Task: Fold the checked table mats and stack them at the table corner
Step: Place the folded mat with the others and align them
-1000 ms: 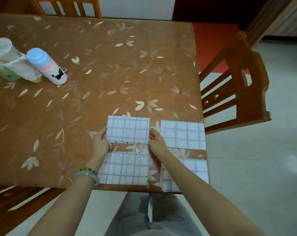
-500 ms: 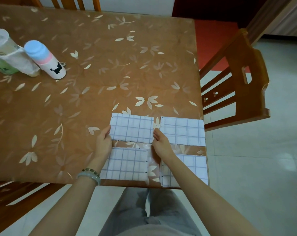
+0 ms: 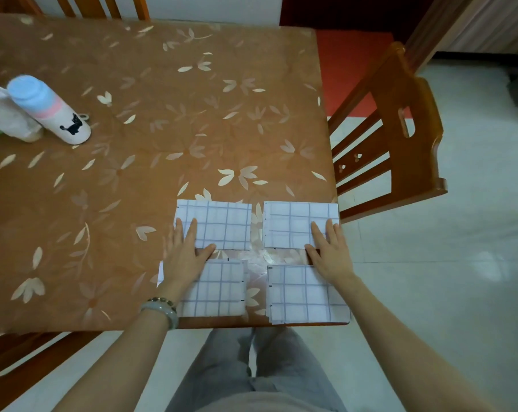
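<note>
Dim indoor light, soft shadows; glare on glossy table (image 3: 162, 129) and floor (image 3: 486, 269); wide-angle bowing at edges, slight overall softness.

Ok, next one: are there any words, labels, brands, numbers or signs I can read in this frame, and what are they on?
No text can be read in this frame.
Bottle: only a black cat picture, no lettering.
Mats: grid lines and small black edge marks, no words.
Pack at the left edge: cut off and blurred; any print is unreadable.
</note>
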`<state>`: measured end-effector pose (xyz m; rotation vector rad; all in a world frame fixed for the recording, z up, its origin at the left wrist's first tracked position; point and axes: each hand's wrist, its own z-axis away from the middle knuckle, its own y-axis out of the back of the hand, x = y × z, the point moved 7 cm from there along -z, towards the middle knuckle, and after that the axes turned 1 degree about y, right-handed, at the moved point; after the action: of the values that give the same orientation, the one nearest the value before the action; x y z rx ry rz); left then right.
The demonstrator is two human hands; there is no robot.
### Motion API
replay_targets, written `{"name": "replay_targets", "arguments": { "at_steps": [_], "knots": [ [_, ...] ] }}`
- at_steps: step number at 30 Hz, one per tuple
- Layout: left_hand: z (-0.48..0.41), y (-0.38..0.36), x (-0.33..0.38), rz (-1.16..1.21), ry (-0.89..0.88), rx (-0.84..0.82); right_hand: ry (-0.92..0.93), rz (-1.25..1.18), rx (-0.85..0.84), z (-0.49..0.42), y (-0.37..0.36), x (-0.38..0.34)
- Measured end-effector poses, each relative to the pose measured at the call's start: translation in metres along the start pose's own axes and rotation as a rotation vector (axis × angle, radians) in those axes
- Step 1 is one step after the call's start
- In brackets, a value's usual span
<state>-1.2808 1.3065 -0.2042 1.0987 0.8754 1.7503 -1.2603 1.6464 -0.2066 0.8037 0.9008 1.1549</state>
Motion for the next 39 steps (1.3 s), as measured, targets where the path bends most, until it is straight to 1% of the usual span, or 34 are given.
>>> {"name": "replay_targets", "arguments": {
  "at_steps": [8, 12, 15, 18, 20, 23, 25, 28, 32, 39],
  "knots": [
    [-0.004, -0.01, 0.005, -0.06, 0.002, 0.002, 0.016, 0.013, -0.01, -0.001, -0.005, -0.013],
    [-0.005, -0.013, 0.007, -0.049, 0.013, 0.003, 0.022, 0.017, -0.021, -0.002, -0.005, -0.016],
    [0.003, -0.006, 0.004, 0.011, -0.004, 0.038, 0.044, 0.031, 0.075, 0.007, 0.005, -0.013],
    [0.026, 0.0, -0.004, 0.01, -0.07, 0.041, 0.115, 0.035, 0.119, 0.034, 0.003, -0.004],
    [0.047, -0.004, -0.013, -0.041, -0.127, 0.003, 0.193, 0.056, 0.134, 0.058, -0.006, 0.0],
    [0.074, -0.015, -0.033, -0.16, -0.186, -0.037, 0.309, 0.105, 0.11, 0.094, -0.03, 0.0],
    [0.086, -0.024, -0.043, -0.233, -0.228, -0.062, 0.351, 0.148, 0.101, 0.108, -0.043, 0.002],
    [0.097, -0.037, -0.054, -0.269, -0.262, -0.118, 0.326, 0.216, 0.055, 0.114, -0.059, 0.009],
    [0.094, -0.037, -0.05, -0.268, -0.243, -0.107, 0.259, 0.244, -0.014, 0.109, -0.063, 0.008],
    [0.086, -0.039, -0.03, -0.288, -0.247, -0.11, 0.232, 0.249, -0.026, 0.092, -0.057, -0.009]
  ]
}}
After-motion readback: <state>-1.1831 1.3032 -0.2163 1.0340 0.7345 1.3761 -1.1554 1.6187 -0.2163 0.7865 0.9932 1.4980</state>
